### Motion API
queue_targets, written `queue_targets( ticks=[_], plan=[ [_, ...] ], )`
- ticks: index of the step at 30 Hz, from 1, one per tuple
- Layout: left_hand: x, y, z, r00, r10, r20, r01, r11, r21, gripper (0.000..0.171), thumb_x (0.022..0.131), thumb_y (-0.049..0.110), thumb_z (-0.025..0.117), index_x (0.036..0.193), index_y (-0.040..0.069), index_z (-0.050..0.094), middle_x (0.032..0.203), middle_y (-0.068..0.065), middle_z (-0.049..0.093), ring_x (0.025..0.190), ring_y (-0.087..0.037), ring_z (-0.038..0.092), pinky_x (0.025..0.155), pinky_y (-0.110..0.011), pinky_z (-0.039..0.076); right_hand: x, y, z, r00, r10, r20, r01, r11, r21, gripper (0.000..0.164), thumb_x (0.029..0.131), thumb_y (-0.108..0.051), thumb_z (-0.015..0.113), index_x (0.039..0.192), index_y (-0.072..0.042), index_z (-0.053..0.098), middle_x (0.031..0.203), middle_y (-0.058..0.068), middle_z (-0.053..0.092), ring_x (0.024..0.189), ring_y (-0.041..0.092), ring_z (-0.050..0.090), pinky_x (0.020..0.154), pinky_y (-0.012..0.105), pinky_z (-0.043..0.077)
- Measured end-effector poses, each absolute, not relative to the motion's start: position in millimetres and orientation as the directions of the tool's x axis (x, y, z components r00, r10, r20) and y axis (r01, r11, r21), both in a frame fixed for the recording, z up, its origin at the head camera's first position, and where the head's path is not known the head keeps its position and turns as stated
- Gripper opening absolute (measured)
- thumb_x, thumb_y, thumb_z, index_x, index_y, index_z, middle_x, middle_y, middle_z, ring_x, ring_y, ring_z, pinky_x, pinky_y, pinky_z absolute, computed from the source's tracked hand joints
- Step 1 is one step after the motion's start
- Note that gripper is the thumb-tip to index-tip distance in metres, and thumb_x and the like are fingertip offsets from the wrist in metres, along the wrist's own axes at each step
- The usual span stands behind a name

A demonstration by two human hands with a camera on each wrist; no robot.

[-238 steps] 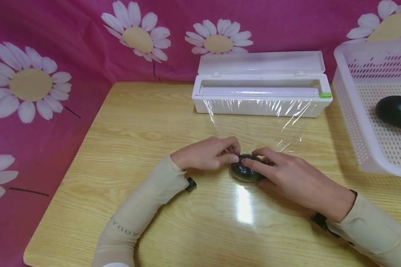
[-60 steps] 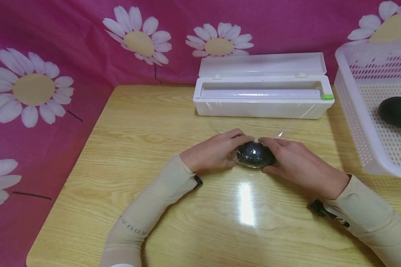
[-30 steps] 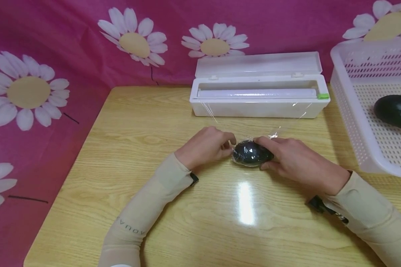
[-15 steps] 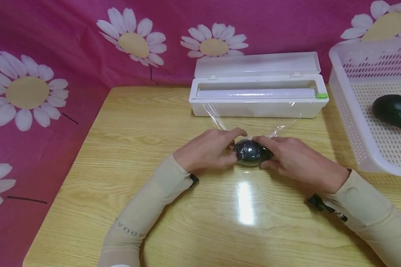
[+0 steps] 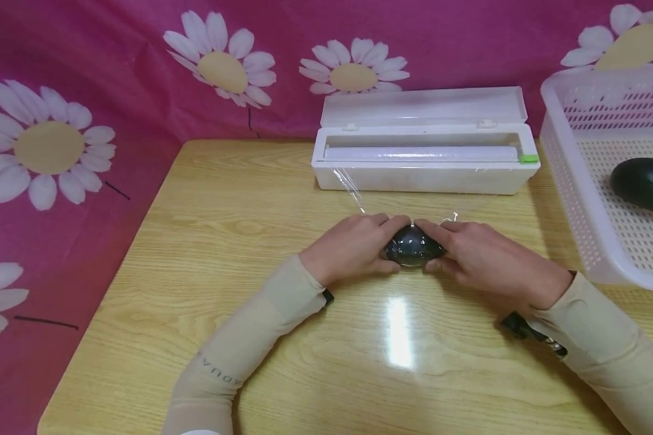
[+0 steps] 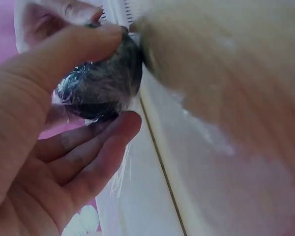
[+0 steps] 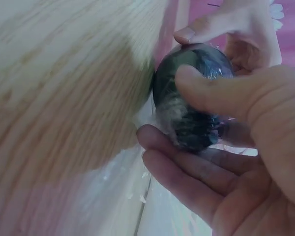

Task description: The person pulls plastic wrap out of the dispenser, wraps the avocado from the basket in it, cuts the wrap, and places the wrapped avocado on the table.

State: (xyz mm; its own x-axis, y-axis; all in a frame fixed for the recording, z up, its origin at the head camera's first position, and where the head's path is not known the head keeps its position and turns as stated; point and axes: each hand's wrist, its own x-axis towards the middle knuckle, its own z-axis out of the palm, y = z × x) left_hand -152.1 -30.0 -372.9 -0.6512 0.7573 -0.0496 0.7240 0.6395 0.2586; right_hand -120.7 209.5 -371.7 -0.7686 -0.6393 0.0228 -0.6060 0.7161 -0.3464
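A dark green avocado (image 5: 415, 246), wrapped in shiny cling film, lies on the wooden table in front of the dispenser. My left hand (image 5: 354, 246) grips its left end, the thumb (image 6: 96, 42) on one side and the fingers curled round the other. At the right end my right hand (image 5: 481, 260) holds it the same way, as the thumb (image 7: 206, 91) on the film shows. Clear cling film (image 5: 354, 192) stretches from the avocado back to the roll (image 5: 421, 153) in the white dispenser (image 5: 424, 179). The avocado's underside is hidden.
The dispenser's lid (image 5: 424, 106) stands raised, and a green piece (image 5: 529, 159) sits at its right end. On the right a white perforated basket (image 5: 574, 199) contains another avocado (image 5: 644, 185). Behind the table (image 5: 223, 199) hangs a pink cloth (image 5: 141, 48) with daisies.
The avocado has moved back towards the dispenser since the earliest frame, and the film span is shorter. My left hand let go of its end a second ago and now grips it again.
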Motion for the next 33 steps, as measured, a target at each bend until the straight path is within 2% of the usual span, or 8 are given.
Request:
queue_targets(
  ticks=[4,8,11,14,18,24,30,33],
  plan=[
    [-156.2,-28.9,-371.9,-0.635,0.771,-0.054,0.732,0.622,0.278,0.066,0.088,0.040,0.081,0.142,0.012,0.055,0.117,-0.006,0.072,0.096,-0.016,0.071,0.091,-0.031,0.060,-119.9,211.2,-368.2,-0.800,-0.600,-0.013,-0.553,0.745,-0.374,0.076,0.091,-0.033,0.080,0.152,-0.005,0.044,0.108,0.016,0.076,0.090,0.020,0.073,0.082,0.046,0.061],
    [-159.6,-31.2,-371.3,-0.625,0.777,-0.072,0.727,0.613,0.308,0.066,0.088,0.041,0.080,0.142,0.012,0.056,0.117,-0.005,0.073,0.096,-0.014,0.070,0.091,-0.030,0.059,-117.1,211.0,-364.5,-0.833,-0.554,0.011,-0.520,0.774,-0.363,0.090,0.083,-0.043,0.086,0.153,-0.005,0.043,0.115,0.020,0.073,0.090,0.024,0.074,0.081,0.049,0.062],
    [-162.1,-33.5,-371.2,-0.623,0.778,-0.078,0.715,0.607,0.346,0.069,0.087,0.042,0.081,0.143,0.011,0.056,0.117,-0.004,0.073,0.098,-0.012,0.069,0.092,-0.029,0.057,-114.7,207.7,-365.9,-0.831,-0.553,0.062,-0.534,0.761,-0.369,0.082,0.080,-0.039,0.089,0.146,-0.008,0.050,0.123,0.016,0.067,0.098,0.027,0.072,0.086,0.050,0.061],
    [-164.1,-35.9,-372.1,-0.621,0.779,-0.083,0.700,0.600,0.387,0.068,0.086,0.043,0.082,0.141,0.011,0.058,0.117,-0.002,0.074,0.099,-0.011,0.068,0.094,-0.027,0.056,-113.9,202.7,-371.0,-0.795,-0.592,0.129,-0.596,0.725,-0.346,0.068,0.081,-0.024,0.090,0.138,-0.010,0.055,0.120,0.012,0.064,0.104,0.028,0.069,0.089,0.050,0.061],
    [-165.8,-38.2,-373.5,-0.621,0.779,-0.090,0.683,0.594,0.425,0.066,0.086,0.043,0.082,0.139,0.011,0.060,0.115,0.000,0.074,0.098,-0.009,0.066,0.093,-0.025,0.054,-113.7,199.1,-376.2,-0.765,-0.616,0.190,-0.642,0.703,-0.307,0.062,0.081,-0.008,0.088,0.134,-0.012,0.056,0.113,0.011,0.068,0.102,0.028,0.070,0.088,0.049,0.061],
    [-167.6,-39.4,-375.5,-0.606,0.792,-0.069,0.672,0.557,0.489,0.054,0.086,0.041,0.081,0.129,0.012,0.066,0.108,0.003,0.075,0.093,-0.006,0.066,0.087,-0.021,0.054,-112.1,200.1,-375.2,-0.800,-0.579,0.158,-0.594,0.728,-0.341,0.051,0.085,-0.010,0.084,0.130,-0.013,0.061,0.115,0.008,0.071,0.102,0.026,0.073,0.088,0.046,0.062],
    [-169.9,-41.0,-377.0,-0.604,0.791,-0.097,0.636,0.552,0.539,0.050,0.086,0.041,0.080,0.126,0.014,0.068,0.107,0.006,0.074,0.090,-0.005,0.065,0.084,-0.018,0.053,-112.5,201.8,-372.0,-0.795,-0.588,0.148,-0.598,0.722,-0.347,0.052,0.085,-0.013,0.085,0.133,-0.010,0.065,0.124,0.009,0.065,0.103,0.025,0.071,0.088,0.046,0.062],
    [-170.3,-41.4,-377.6,-0.603,0.790,-0.111,0.627,0.555,0.547,0.048,0.087,0.042,0.079,0.125,0.015,0.069,0.104,0.006,0.075,0.086,-0.005,0.065,0.079,-0.018,0.052,-112.1,203.2,-370.6,-0.798,-0.590,0.121,-0.591,0.727,-0.350,0.055,0.087,-0.015,0.083,0.138,-0.011,0.063,0.123,0.009,0.069,0.105,0.025,0.072,0.090,0.046,0.061]
  ],
)
